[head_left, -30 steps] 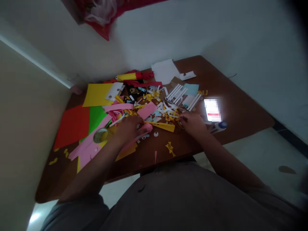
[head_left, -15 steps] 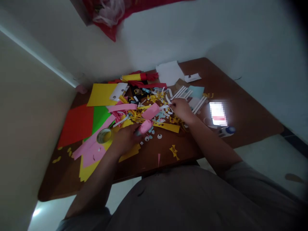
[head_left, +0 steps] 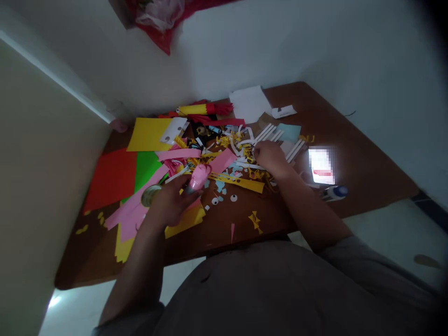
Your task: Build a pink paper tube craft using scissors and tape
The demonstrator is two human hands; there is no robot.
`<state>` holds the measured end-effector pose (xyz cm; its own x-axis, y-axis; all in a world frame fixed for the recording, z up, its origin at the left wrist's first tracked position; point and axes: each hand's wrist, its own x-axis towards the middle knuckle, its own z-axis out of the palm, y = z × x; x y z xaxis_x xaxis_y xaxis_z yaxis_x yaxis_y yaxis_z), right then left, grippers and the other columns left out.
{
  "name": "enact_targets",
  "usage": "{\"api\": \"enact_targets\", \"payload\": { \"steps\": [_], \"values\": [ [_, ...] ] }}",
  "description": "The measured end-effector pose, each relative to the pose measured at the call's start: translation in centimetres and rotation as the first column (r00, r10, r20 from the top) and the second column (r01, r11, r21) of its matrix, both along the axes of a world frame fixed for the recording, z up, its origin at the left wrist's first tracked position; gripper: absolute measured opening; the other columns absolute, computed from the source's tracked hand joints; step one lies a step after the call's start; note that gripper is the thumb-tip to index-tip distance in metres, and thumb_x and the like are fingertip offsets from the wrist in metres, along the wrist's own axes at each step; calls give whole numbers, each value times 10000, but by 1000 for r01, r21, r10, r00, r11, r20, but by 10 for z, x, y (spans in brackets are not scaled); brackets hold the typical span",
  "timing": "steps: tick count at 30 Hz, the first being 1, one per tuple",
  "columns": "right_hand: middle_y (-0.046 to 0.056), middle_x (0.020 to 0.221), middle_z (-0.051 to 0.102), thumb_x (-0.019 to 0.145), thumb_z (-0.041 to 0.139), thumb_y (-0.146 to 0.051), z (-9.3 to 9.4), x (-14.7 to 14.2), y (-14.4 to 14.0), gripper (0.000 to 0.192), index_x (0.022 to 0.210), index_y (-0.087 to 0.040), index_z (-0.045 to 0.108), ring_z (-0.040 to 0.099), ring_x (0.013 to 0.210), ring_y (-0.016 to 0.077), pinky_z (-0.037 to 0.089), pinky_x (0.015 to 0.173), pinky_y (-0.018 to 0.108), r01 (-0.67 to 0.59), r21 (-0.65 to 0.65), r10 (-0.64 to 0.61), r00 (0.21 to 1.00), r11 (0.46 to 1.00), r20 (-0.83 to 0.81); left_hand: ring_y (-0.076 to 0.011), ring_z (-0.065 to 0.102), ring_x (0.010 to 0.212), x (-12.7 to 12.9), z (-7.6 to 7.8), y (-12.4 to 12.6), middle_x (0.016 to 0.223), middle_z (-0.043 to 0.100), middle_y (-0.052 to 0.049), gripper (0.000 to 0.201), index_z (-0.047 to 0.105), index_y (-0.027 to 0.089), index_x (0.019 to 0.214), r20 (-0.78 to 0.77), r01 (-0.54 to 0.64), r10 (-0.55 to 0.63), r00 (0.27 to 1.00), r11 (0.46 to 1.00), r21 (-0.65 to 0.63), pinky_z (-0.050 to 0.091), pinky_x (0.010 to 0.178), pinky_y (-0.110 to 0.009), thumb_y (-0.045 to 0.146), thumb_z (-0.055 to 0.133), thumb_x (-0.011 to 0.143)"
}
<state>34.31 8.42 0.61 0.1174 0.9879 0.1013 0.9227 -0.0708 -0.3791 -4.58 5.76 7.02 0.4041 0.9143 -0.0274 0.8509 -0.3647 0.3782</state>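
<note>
My left hand (head_left: 175,198) is closed around a small pink paper roll (head_left: 200,176), holding it up over the table's near middle. Among the paper scraps, my right hand (head_left: 271,157) has its fingers pinched together beside white paper strips (head_left: 245,165); its fingertips are partly hidden, and I cannot make out what is between them. A flat pink paper piece (head_left: 224,161) lies between both hands. Below it are a long yellow strip (head_left: 252,185) and two paper eyes, one of them a white disc with a black dot (head_left: 234,198).
Red (head_left: 110,179), green and yellow sheets lie at the left, with a round roll of tape (head_left: 151,195) by my left wrist. White sticks (head_left: 264,134), a lit phone (head_left: 321,165) and a blue-capped glue bottle (head_left: 336,192) are at the right. Walls border the table.
My left hand has drawn back slightly to the left and raised the pink roll more upright. My right hand has shifted a little to the right among the white strips.
</note>
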Motion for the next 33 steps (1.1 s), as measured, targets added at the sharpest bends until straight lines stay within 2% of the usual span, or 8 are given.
{"api": "enact_targets", "payload": {
  "steps": [4, 6, 9, 13, 16, 22, 27, 33],
  "values": [
    [286, 1365, 798, 1112, 682, -293, -7, -6, -7, 296, 1192, -107, 898, 743, 1314, 424, 602, 1135, 513, 58, -74, -54, 997, 996, 48, -242, 680, 848, -11, 0, -15, 963, 771, -15, 374, 728, 295, 1096, 79, -40, 33, 996, 996, 85, 492, 754, -356, 655, 741, 994],
    [305, 1406, 774, 1139, 677, -402, -7, -17, -3, 379, 1221, -99, 890, 708, 1359, 457, 595, 1146, 543, 80, -80, -74, 995, 994, 66, -241, 668, 834, -14, -3, -22, 930, 751, -17, 368, 711, 289, 1064, 124, -56, 45, 991, 994, 89, 507, 750, -363, 651, 746, 1006],
    [348, 1403, 753, 1130, 708, -522, -6, -38, 10, 520, 1272, -46, 863, 694, 1360, 504, 605, 1123, 584, 97, -98, -90, 993, 990, 75, -274, 726, 949, -15, -12, -32, 1068, 809, -48, 402, 738, 287, 1161, 183, -71, 66, 981, 997, 16, 565, 807, -385, 658, 764, 1009],
    [326, 1475, 742, 1112, 735, -288, -8, -55, 27, 330, 1315, -56, 850, 682, 1434, 472, 577, 1189, 540, 19, -108, -14, 999, 994, 45, -346, 792, 1176, -12, -28, -39, 1337, 864, -88, 536, 784, 293, 1384, 230, -53, 71, 971, 995, -84, 637, 993, -450, 654, 804, 989],
    [268, 1358, 812, 1078, 694, -162, -10, -58, 31, 243, 1229, -109, 877, 745, 1342, 421, 589, 1160, 498, -71, -108, 72, 997, 992, 5, -369, 803, 1217, -11, -36, -41, 1390, 867, -93, 567, 802, 296, 1409, 224, -33, 57, 973, 994, -106, 645, 1043, -475, 677, 814, 989],
    [199, 1463, 788, 1118, 645, -216, -7, -57, 33, 257, 1306, -169, 813, 727, 1388, 358, 583, 1183, 453, -189, 12, 189, 978, 982, -83, -343, 814, 1208, -13, -41, -39, 1383, 862, -96, 612, 804, 260, 1435, 240, -35, 61, 969, 993, -110, 620, 1026, -414, 685, 834, 996],
    [197, 1289, 812, 1196, 572, -337, 2, -48, 44, 245, 1147, -199, 769, 732, 1247, 357, 571, 1104, 455, -56, 167, 95, 968, 984, -231, -335, 805, 1203, -11, -41, -36, 1386, 859, -96, 606, 807, 258, 1438, 231, -34, 49, 972, 997, -68, 611, 1042, -408, 662, 849, 987],
    [183, 1141, 823, 1139, 613, -314, 2, -34, 48, 217, 1075, -184, 775, 756, 1140, 367, 570, 1047, 457, 107, 114, -65, 945, 988, -322, -336, 811, 1151, -13, -31, -37, 1315, 874, -95, 610, 820, 251, 1398, 256, -39, 56, 965, 997, -73, 629, 1020, -422, 698, 816, 983]
  ]
}}
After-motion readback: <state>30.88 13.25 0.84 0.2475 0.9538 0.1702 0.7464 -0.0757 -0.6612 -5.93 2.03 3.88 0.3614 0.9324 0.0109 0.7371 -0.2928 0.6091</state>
